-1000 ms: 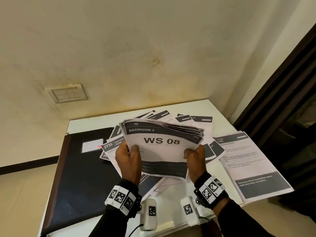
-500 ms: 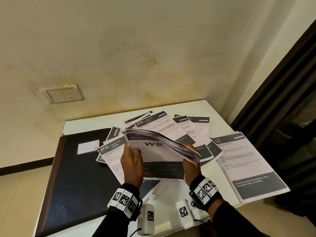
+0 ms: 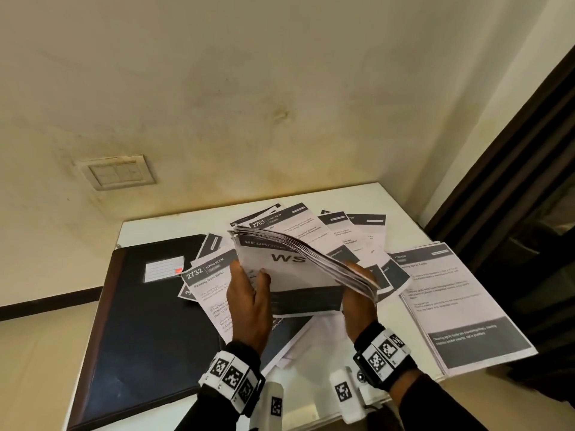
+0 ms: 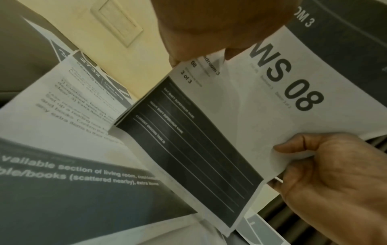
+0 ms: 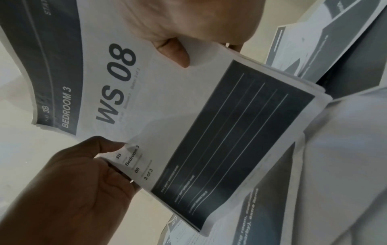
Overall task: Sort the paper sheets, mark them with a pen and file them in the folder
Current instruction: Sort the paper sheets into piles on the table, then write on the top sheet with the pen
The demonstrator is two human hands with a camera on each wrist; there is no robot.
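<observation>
Stage: sorting is judged to be under way; no marking or filing can be seen done.
Stack: a thick stack of sheets (image 3: 298,275) is held above the tabletop (image 3: 174,225), its top sheet reading "WS 08" and "BEDROOM 3", "3 of 3".
Left hand: the left hand (image 3: 249,303) is curled on the stack's near-left edge, the thumb laid on the top sheet and the fingers tucked beneath.
Right hand: the right hand (image 3: 357,293) is closed on the stack's right edge, where the sheets fan and droop; the thumb is pressed on top, as the right wrist view shows.
Loose sheets: more sheets (image 3: 311,225) are spread across the far middle of the tabletop, among them 2732 and 2763, still unsorted.
Right pile: a squared pile (image 3: 460,309) is laid at the right, headed "KITCHEN".
Folder: the dark folder (image 3: 140,321) is lying closed at the left, partly overlapped by sheets.
Pen: none can be seen in any view.
Left to do: the remaining sorting, all marking, all filing.
</observation>
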